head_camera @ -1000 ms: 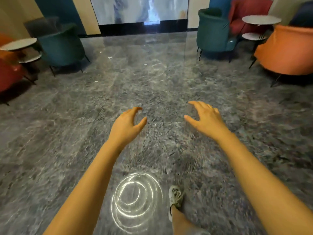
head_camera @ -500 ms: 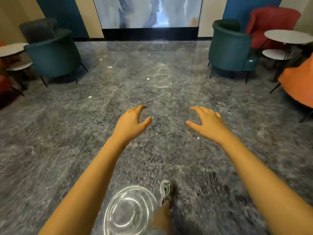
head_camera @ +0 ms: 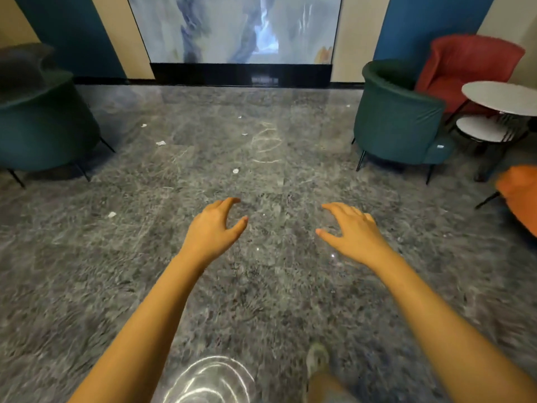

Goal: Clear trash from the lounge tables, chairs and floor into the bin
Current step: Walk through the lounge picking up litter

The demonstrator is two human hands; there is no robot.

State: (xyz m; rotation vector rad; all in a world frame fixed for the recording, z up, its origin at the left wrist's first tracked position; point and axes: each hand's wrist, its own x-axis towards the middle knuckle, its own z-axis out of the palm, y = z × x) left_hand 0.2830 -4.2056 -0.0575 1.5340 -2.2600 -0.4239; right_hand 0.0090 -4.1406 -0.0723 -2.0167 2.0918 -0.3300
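- Head view, nearest part: a pale sneaker (head_camera: 317, 357) is seen low in the frame on the polished grey marble floor (head_camera: 87, 271), beside a bright coiled reflection of a ceiling light (head_camera: 209, 382); a step forward is judged to be under way.
- Both bare forearms are stretched ahead over the floor. The left hand (head_camera: 213, 231) is held palm down with fingers loosely curled and thumb apart, and nothing is held in it. The right hand (head_camera: 353, 232) is likewise empty, its fingers spread a little wider. The hands are probably kept forward and ready because the trash lies ahead.
- The trash is found as small white crumpled paper scraps on the floor, well apart from both hands: one scrap (head_camera: 112, 214) to the left, one (head_camera: 235, 170) beyond the left hand, and further ones (head_camera: 160, 143) and (head_camera: 143, 125) deeper in the room. Smaller specks beyond are too small to identify.
- No bin is shown, so its place cannot be told.
- The floor is glossy and blurred by motion at the edges.
- Further off, a dark green tub armchair (head_camera: 43, 126) is set at the left and another green armchair (head_camera: 398, 120) at the right, with a red armchair (head_camera: 470, 68) behind it, a white round two-tier side table (head_camera: 499, 97) beside it, and an orange chair (head_camera: 520, 193) at the frame edge.
- A small pale scrap (head_camera: 440, 146) is seen on the right green armchair's seat edge.
- At the far wall a large blue-grey painted panel (head_camera: 235, 27) is seen.
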